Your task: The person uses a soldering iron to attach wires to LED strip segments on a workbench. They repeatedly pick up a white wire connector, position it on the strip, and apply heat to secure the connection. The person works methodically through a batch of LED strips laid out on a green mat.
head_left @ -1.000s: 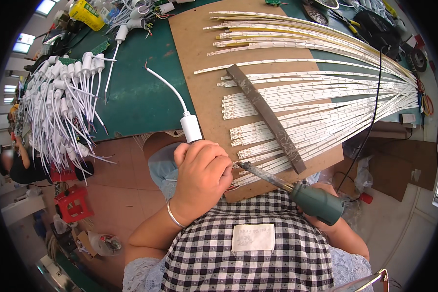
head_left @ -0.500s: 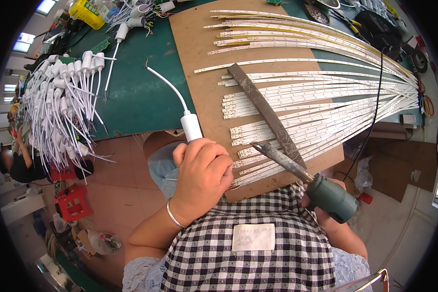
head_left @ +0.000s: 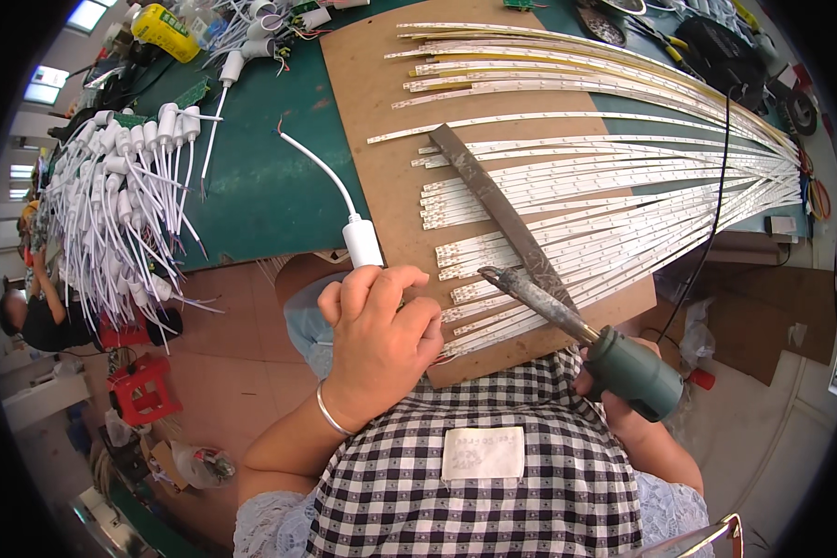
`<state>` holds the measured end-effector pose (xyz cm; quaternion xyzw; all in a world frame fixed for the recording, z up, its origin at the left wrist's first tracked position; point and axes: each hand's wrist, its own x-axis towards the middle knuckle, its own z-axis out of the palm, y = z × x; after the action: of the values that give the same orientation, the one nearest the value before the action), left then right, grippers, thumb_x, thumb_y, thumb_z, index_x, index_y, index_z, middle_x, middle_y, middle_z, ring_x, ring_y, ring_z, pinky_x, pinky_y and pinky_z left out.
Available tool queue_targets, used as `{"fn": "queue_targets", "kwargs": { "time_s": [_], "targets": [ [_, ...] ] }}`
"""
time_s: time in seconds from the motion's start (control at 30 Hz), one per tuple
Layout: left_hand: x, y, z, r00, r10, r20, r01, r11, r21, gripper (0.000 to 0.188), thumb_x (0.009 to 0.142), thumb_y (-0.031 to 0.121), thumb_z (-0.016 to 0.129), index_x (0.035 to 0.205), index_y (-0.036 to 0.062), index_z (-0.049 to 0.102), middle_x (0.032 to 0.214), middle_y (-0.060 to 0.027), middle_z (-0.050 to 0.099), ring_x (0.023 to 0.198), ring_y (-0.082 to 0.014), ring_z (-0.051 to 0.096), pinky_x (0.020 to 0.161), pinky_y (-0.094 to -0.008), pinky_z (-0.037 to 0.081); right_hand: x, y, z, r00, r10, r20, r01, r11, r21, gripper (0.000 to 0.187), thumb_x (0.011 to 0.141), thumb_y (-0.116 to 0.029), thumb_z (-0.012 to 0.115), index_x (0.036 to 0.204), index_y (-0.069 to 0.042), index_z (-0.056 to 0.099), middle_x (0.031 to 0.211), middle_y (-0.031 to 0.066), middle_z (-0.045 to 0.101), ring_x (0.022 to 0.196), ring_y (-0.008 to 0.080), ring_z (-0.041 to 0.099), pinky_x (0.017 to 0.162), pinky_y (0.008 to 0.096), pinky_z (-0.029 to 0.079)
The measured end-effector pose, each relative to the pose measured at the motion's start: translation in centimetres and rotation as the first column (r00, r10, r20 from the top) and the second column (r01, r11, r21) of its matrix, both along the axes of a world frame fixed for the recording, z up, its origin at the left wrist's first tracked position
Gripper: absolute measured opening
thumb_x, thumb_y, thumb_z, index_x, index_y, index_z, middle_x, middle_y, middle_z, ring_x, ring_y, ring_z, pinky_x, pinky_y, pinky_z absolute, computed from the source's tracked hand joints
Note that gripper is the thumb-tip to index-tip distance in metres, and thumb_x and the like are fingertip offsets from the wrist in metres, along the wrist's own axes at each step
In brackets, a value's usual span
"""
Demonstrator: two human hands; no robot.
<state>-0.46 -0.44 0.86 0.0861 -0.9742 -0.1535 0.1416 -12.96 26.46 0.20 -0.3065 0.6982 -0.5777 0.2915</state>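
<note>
My left hand (head_left: 378,325) is closed around the lower end of a white cylindrical cap (head_left: 363,244), which has a white cable (head_left: 324,170) curving up and left to bare thin wire ends. Its index finger sticks out to the right, and the underside of the grip is hidden. My right hand (head_left: 614,400) is wrapped round the dark green handle of a soldering iron (head_left: 634,374). The iron's worn tip points up and left over the lower rows of white LED strips (head_left: 493,251). A dark flat metal bar (head_left: 502,214) lies slantwise across those strips.
A brown board (head_left: 381,112) lies under the strips on the green table (head_left: 260,205). Many white caps with cables (head_left: 126,177) hang in a pile at the left. A black cord (head_left: 724,186) runs down at the right. Pliers (head_left: 665,42) lie at the back right; a red stool (head_left: 146,381) stands at lower left.
The fingers of my left hand have spread and the index finger has lifted to the right. The white cap has shifted slightly left. The soldering iron has hardly moved.
</note>
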Motion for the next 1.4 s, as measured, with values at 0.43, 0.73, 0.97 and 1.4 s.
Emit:
{"fn": "queue_targets", "kwargs": {
  "time_s": [0.43,0.73,0.97,1.4],
  "targets": [
    [-0.6,-5.4,1.9,0.997,-0.078,-0.028,0.075,0.993,-0.092,0.03,0.066,-0.002,0.062,0.092,0.0124,0.064,0.118,-0.0034,0.057,0.111,-0.0303,0.05,0.095,-0.0449,0.034,0.8,0.6,-0.8,0.975,-0.133,0.18,0.151,0.984,-0.09,0.034,0.086,-0.026,0.06,0.101,0.004,0.059,0.071,0.0054,0.064,0.064,0.0166,0.063,0.063,0.0294,0.051],
    [-2.4,-10.0,-1.0,0.981,-0.191,-0.04,0.183,0.972,-0.147,0.031,0.072,-0.004,0.058,0.099,0.0113,0.061,0.112,-0.0046,0.06,0.115,-0.0252,0.054,0.102,-0.0476,0.032,1.2,1.6,-1.4,0.97,-0.146,0.195,0.154,0.988,-0.023,0.047,0.087,-0.039,0.063,0.108,0.003,0.057,0.072,0.0049,0.064,0.065,0.0137,0.064,0.062,0.026,0.051],
    [1.5,-10.0,7.0,0.918,-0.162,0.363,0.176,0.984,-0.004,0.035,0.066,0.001,0.057,0.1,0.0072,0.065,0.077,-0.0045,0.061,0.082,-0.0258,0.058,0.088,-0.0401,0.039,0.2,2.0,-1.8,0.908,-0.228,0.352,0.259,0.965,-0.044,0.057,0.082,-0.046,0.068,0.111,0.002,0.057,0.071,0.0033,0.064,0.063,0.011,0.063,0.057,0.0221,0.049],
    [-15.5,-24.5,-1.4,0.897,-0.01,-0.441,-0.216,0.862,-0.459,0.016,0.075,0.014,0.072,0.091,0.0116,0.068,0.089,-0.0037,0.059,0.086,-0.0268,0.057,0.078,-0.0386,0.046,1.1,2.2,-2.1,0.889,-0.316,0.33,0.345,0.938,-0.03,0.067,0.081,-0.055,0.067,0.119,-0.003,0.05,0.072,0.0059,0.059,0.056,0.0112,0.054,0.049,0.0217,0.041]
  ]
}}
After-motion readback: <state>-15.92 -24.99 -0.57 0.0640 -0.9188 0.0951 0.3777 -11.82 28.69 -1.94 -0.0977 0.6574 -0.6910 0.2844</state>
